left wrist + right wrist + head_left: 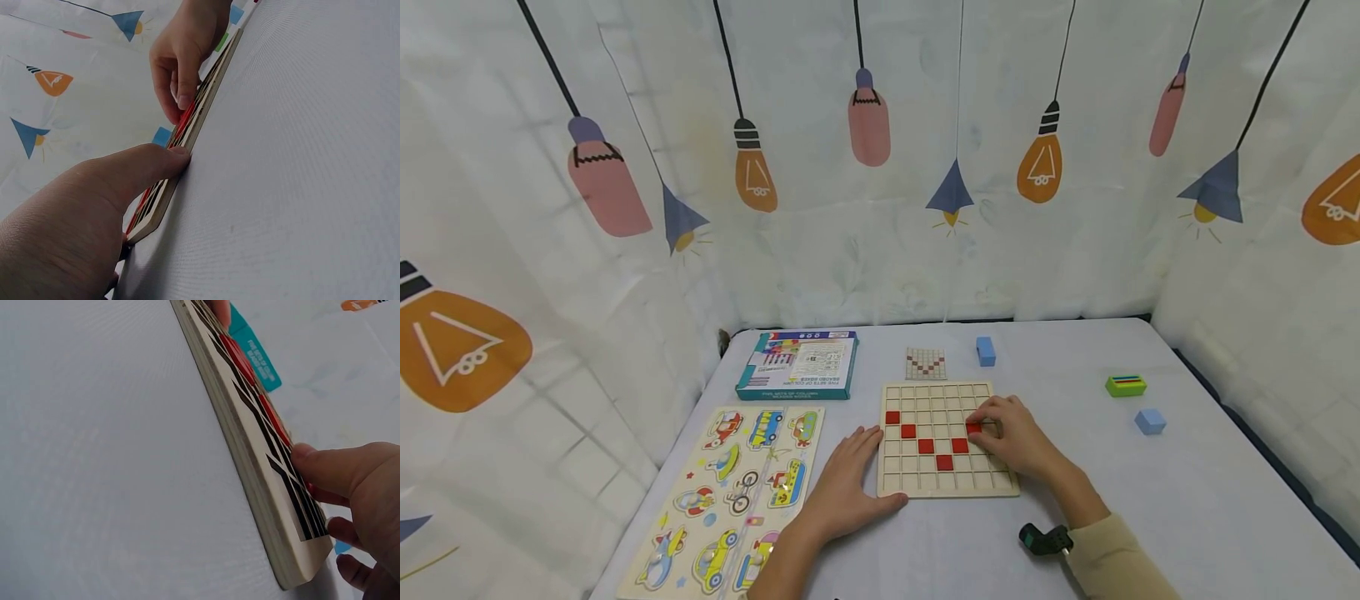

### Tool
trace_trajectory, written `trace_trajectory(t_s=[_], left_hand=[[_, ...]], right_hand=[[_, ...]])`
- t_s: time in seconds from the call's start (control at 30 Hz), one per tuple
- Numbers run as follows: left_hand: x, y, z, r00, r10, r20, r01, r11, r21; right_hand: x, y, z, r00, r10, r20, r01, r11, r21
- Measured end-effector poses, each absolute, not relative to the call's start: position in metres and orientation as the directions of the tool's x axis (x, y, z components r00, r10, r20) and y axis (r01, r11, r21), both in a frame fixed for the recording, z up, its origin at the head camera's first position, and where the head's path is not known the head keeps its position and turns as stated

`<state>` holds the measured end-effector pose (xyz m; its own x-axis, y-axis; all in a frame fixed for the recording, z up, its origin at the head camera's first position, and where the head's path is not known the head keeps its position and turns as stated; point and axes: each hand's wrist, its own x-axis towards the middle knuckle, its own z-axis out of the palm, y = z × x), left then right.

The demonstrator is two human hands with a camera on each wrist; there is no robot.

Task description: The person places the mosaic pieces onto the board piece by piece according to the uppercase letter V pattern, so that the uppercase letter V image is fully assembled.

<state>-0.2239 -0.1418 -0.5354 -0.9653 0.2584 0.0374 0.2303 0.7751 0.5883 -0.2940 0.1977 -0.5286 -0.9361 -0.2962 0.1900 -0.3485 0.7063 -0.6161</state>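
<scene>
A square wooden grid board (895, 479) lies on the table with several red square tiles (944, 462) set in its cells in a V shape. My right hand (1018, 437) pinches another red tile (973, 427) at the board's right side, over a cell; its fingers partly hide it. At the near left corner of the board my left hand (850, 487) rests with fingers extended along the left edge. Its thumb (169, 159) touches the front edge. A small pattern card (926, 364) with a matching red V lies behind the board.
To the left lies a vehicle picture puzzle board (700, 479), with a teal flat box (797, 367) behind it. Blue blocks (986, 352) (1150, 422) and a green block (1126, 386) with coloured strips stand behind and to the right.
</scene>
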Motion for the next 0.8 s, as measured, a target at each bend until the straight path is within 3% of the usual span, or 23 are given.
trace_trajectory(t_s=[0.3,0.8], left_hand=[[-0.225,-0.144,-0.538,-0.963,0.265,0.047,0.239,0.764,0.599],[-0.223,-0.143,-0.535,-0.965,0.26,0.04,0.231,0.763,0.604]], right_hand=[[-0.284,0.201,-0.519,-0.933,-0.282,0.225,-0.361,0.738,-0.57],[-0.265,0.213,-0.508,-0.941,-0.291,0.17,-0.333,0.726,-0.602]])
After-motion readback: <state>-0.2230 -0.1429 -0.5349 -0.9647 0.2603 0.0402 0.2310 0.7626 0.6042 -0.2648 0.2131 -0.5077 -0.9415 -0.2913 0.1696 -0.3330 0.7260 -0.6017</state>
